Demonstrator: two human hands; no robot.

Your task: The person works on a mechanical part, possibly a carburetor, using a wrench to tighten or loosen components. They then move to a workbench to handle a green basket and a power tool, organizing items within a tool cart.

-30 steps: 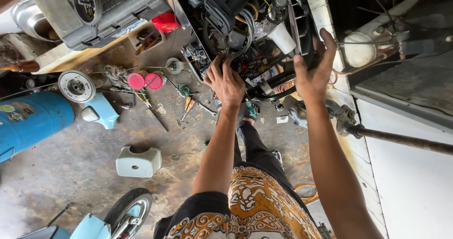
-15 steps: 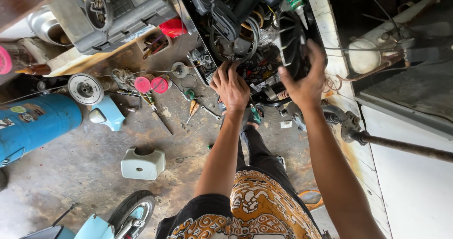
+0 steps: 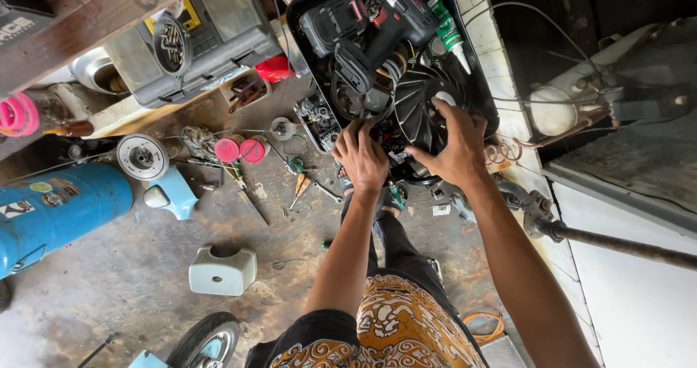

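Observation:
A black tray [image 3: 303, 39] full of parts stands in front of me on the workshop floor. Inside it lie a black finned fan wheel [image 3: 416, 100], a dark cordless drill [image 3: 363, 30] and a green-capped tube [image 3: 446, 28]. My right hand [image 3: 451, 144] lies spread over the fan wheel's lower edge, fingers curled onto its fins. My left hand [image 3: 361, 156] rests beside it on the tray's near rim, fingers reaching into the tangle of cables and parts. Whether the left hand grips anything is hidden.
To the left lie a blue gas cylinder [image 3: 54, 212], a pale blue cover [image 3: 170, 195], a metal disc [image 3: 141, 156], two red caps [image 3: 239, 150] and scattered hand tools. A pale green part [image 3: 221, 270] and a wheel [image 3: 207, 340] sit nearer me. A metal rod [image 3: 617, 246] crosses the right.
The view has come closer to the tray. My right hand has dropped from the tray's right side onto the fan wheel, and my left hand has stayed at the near rim.

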